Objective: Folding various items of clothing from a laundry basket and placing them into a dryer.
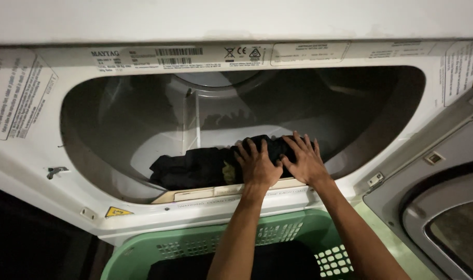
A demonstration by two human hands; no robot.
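Inside the dryer [117, 124], left hand [257, 166] and right hand [305, 162] press flat on dark clothing [195, 168].

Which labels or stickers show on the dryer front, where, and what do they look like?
Rating label strip: above the opening, white, black print, barcode.
Instruction label: left of opening, white, tilted.
Warning sticker: lower left rim, yellow triangle.
Right label: upper right, white with red edge.

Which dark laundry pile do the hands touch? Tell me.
The black clothes inside the dryer drum, under both hands, not the dark pile in the green basket below.
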